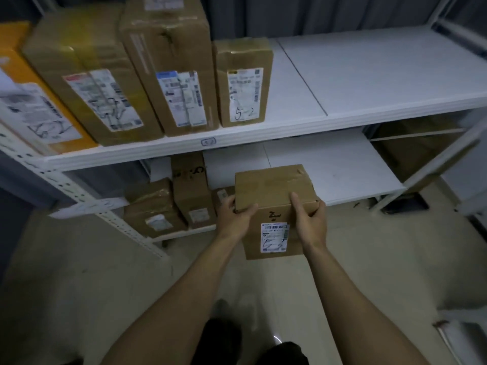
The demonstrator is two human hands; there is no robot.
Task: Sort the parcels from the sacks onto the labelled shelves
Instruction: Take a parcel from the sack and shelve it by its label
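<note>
Right now the upper shelf (369, 75) carries a row of tall parcels (168, 75) at its left, and the lower shelf (329, 175) holds a few smaller boxes (155, 206) at its left end. I hold a brown carton (274, 191) in front of that lower shelf, off the floor. The fingers of my left hand (232, 214) and right hand (311, 222) are clamped round its upper corners. Pushed in crooked, I reckon it could catch the shelf edge or knock the neighbouring boxes.
</note>
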